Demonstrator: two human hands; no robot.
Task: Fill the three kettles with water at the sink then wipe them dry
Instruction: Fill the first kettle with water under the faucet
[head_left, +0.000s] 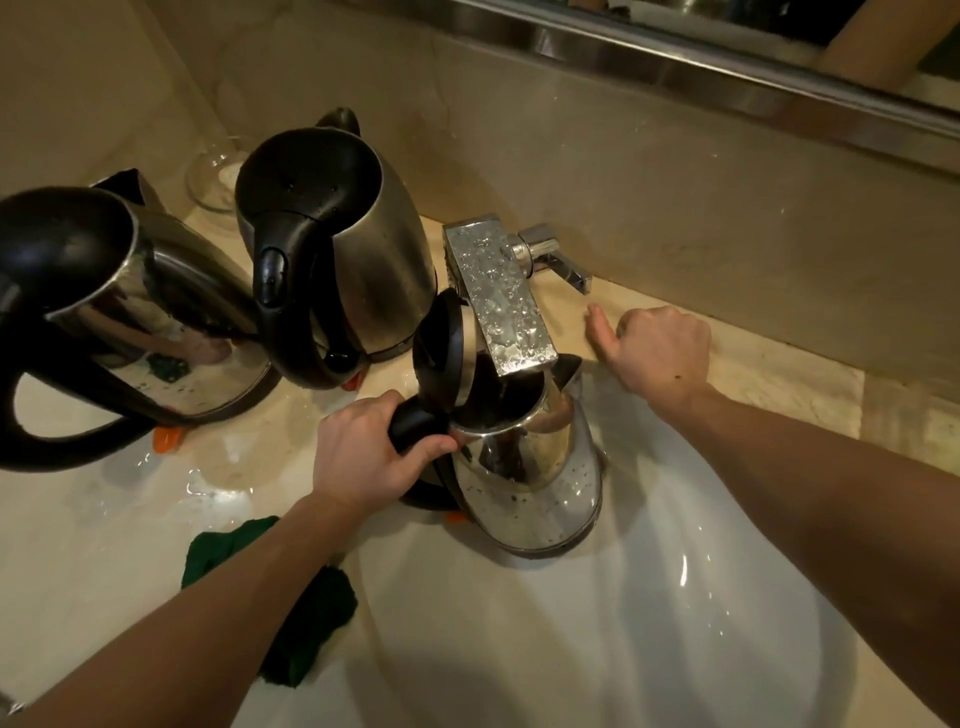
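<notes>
Glistening, apparently wet open-lidded kettle

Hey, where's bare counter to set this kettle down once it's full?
Best patch: the wet counter in front of the left kettle, left of the green cloth. A narrower strip lies right of the faucet, under the right hand. Behind, the middle kettle and glass dish crowd it.

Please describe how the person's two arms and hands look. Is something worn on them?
Both forearms are bare, with no sleeves in view. The left hand and the right hand wear no gloves, and no rings or watch are visible. No markings show on them.
</notes>
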